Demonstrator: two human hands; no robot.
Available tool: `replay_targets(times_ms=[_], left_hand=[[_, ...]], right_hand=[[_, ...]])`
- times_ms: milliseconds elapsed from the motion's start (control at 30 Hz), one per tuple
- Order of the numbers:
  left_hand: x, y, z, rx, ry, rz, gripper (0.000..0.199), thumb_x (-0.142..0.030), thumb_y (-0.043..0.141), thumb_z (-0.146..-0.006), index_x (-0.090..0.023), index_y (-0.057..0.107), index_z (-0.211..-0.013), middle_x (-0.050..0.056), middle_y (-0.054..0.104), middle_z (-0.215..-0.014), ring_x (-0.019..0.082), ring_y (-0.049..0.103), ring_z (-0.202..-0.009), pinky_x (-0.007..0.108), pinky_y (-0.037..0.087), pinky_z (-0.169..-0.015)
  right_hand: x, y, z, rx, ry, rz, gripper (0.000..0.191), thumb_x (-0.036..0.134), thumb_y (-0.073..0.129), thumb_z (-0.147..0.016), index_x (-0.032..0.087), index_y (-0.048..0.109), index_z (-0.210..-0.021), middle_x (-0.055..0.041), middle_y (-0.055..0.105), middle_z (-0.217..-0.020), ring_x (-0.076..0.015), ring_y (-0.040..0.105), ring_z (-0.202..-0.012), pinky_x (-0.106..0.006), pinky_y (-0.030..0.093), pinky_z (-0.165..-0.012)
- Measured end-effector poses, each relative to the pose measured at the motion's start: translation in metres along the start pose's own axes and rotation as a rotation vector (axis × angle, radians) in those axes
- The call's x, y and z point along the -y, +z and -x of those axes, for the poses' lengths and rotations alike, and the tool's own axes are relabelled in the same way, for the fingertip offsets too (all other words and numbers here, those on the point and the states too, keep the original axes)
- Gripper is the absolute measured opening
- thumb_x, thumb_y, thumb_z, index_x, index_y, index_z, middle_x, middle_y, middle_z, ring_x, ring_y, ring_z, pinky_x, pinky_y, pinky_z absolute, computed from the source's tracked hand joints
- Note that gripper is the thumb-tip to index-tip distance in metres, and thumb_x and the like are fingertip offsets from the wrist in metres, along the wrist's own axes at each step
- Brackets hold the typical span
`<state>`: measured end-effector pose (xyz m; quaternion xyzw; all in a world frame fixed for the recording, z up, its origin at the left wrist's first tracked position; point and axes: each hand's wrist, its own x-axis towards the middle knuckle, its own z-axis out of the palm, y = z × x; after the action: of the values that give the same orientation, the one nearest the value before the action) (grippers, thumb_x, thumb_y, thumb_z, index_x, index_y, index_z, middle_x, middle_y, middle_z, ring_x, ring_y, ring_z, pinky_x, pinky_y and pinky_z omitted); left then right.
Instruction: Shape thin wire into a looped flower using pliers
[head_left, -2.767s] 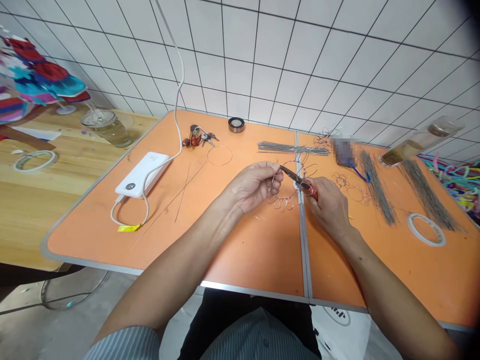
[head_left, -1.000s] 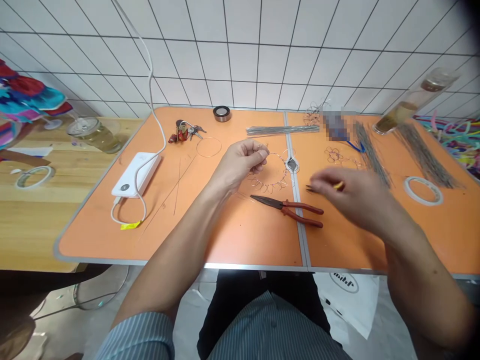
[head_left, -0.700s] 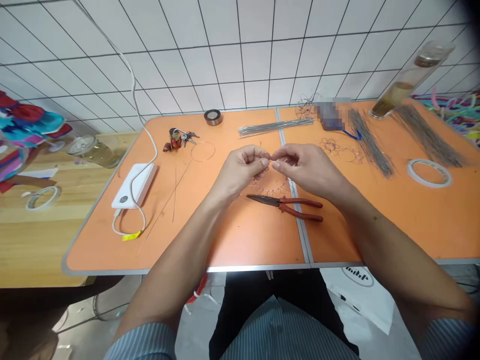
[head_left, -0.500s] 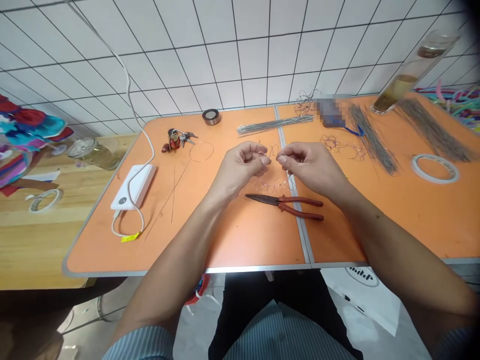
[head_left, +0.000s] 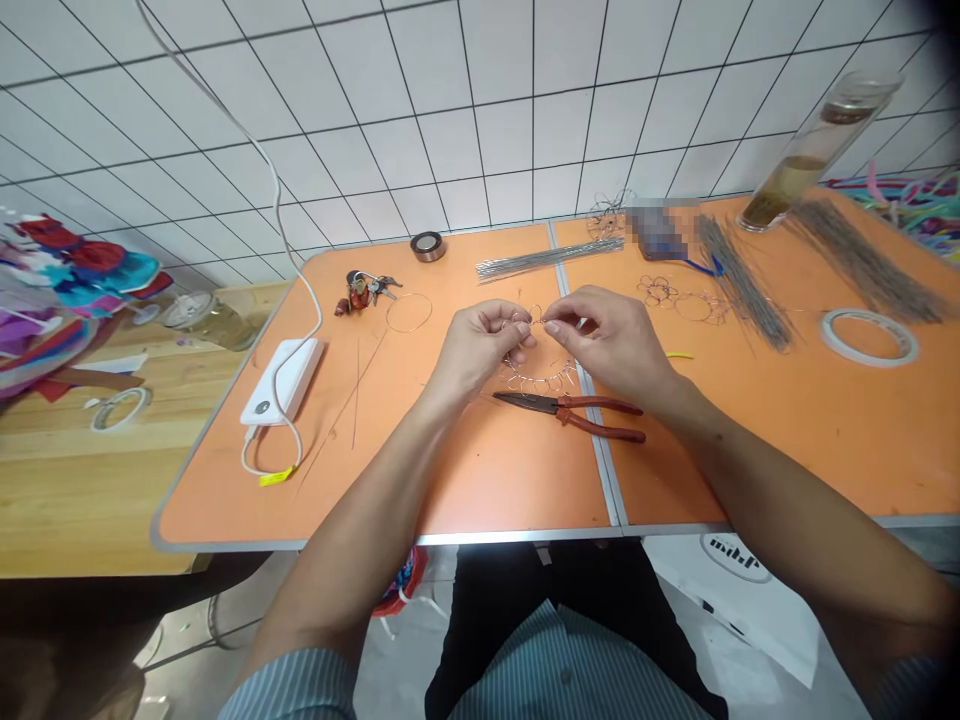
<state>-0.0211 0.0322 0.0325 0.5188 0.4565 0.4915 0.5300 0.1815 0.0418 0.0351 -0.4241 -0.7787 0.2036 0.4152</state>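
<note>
Between my hands is a thin copper-coloured wire (head_left: pixel 541 379) bent into a ring of small loops. My left hand (head_left: pixel 484 345) pinches its left side between thumb and fingers. My right hand (head_left: pixel 604 335) grips the upper right part, its fingertips close to those of the left. The ring's lower loops hang in view below the fingers, while parts of it are hidden behind them. Just below lie pliers (head_left: pixel 574 410) with red-brown handles, jaws pointing left and touched by neither hand.
Left on the orange table (head_left: pixel 480 500) are a white power bank (head_left: pixel 281 385) with cable, keys (head_left: pixel 367 290), a wire ring (head_left: pixel 409 312) and black tape (head_left: pixel 427 246). Straight wires (head_left: pixel 551 258), wire bundles (head_left: pixel 746 285), white tape (head_left: pixel 868 338) and a tilted-looking glass bottle (head_left: pixel 799 170) stand behind and right.
My fingertips have shifted slightly along the wire, with the right hand nearer the left. A small yellow piece now shows beside my right wrist. The view has turned a little.
</note>
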Motion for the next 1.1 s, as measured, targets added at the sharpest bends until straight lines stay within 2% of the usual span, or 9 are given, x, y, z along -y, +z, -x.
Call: replay_targets(times_ms=[167,300,367,467,667,867,1100], left_hand=[[0.000,0.003,0.002,0.053,0.026,-0.045,0.005,-0.020,0.078,-0.085,-0.015,0.077,-0.087,0.004,0.076,-0.074,0.010,0.062,-0.057,0.023,0.051,-0.058],[-0.001,0.005,0.003,0.047,0.010,-0.045,0.013,-0.022,0.083,-0.083,-0.016,0.077,-0.093,0.004,0.076,-0.074,0.010,0.062,-0.058,0.023,0.051,-0.060],[0.000,0.005,0.003,0.021,0.011,-0.030,0.021,-0.023,0.085,-0.081,-0.017,0.076,-0.099,0.003,0.077,-0.076,0.011,0.065,-0.060,0.023,0.052,-0.061],[0.002,0.005,0.003,-0.003,0.009,-0.020,0.017,-0.023,0.082,-0.083,-0.017,0.072,-0.094,0.005,0.078,-0.076,0.012,0.066,-0.060,0.024,0.051,-0.059],[0.003,0.006,0.001,-0.038,-0.040,-0.024,0.011,-0.022,0.078,-0.080,-0.016,0.069,-0.083,0.005,0.076,-0.071,0.011,0.063,-0.053,0.023,0.047,-0.053],[0.002,0.005,0.001,-0.022,-0.040,-0.016,0.012,-0.024,0.078,-0.080,-0.016,0.070,-0.084,0.005,0.077,-0.072,0.011,0.062,-0.054,0.023,0.049,-0.054],[0.006,0.005,0.001,0.002,-0.011,-0.061,0.010,-0.025,0.077,-0.084,-0.016,0.072,-0.084,0.004,0.076,-0.070,0.010,0.061,-0.054,0.023,0.049,-0.054]], right_hand=[[-0.005,0.000,-0.004,-0.010,0.224,-0.171,0.011,0.029,0.073,-0.091,0.020,0.078,-0.093,-0.0034,0.078,-0.088,-0.0191,0.068,-0.081,-0.033,0.049,-0.071],[-0.009,0.001,-0.006,0.050,0.212,-0.259,0.011,0.029,0.072,-0.090,0.020,0.077,-0.091,-0.0025,0.075,-0.085,-0.0183,0.067,-0.078,-0.033,0.050,-0.071],[-0.012,0.001,-0.007,0.028,0.235,-0.291,0.011,0.030,0.072,-0.089,0.020,0.076,-0.089,-0.0026,0.074,-0.083,-0.0184,0.067,-0.076,-0.034,0.050,-0.070],[-0.015,0.002,-0.008,-0.017,0.265,-0.317,0.010,0.029,0.072,-0.088,0.019,0.076,-0.089,-0.0033,0.075,-0.082,-0.0188,0.067,-0.075,-0.034,0.051,-0.070],[-0.012,0.001,-0.004,-0.011,0.045,-0.136,0.015,0.026,0.067,-0.094,0.022,0.082,-0.094,-0.0040,0.081,-0.096,-0.0214,0.071,-0.090,-0.035,0.051,-0.078],[-0.011,-0.005,-0.009,0.004,0.227,-0.323,0.013,0.028,0.071,-0.089,0.019,0.080,-0.093,-0.0046,0.078,-0.087,-0.0195,0.069,-0.079,-0.034,0.052,-0.074],[-0.011,-0.010,-0.011,0.075,0.253,-0.237,0.012,0.028,0.071,-0.087,0.019,0.079,-0.087,-0.0030,0.075,-0.081,-0.0174,0.063,-0.076,-0.032,0.046,-0.069]])
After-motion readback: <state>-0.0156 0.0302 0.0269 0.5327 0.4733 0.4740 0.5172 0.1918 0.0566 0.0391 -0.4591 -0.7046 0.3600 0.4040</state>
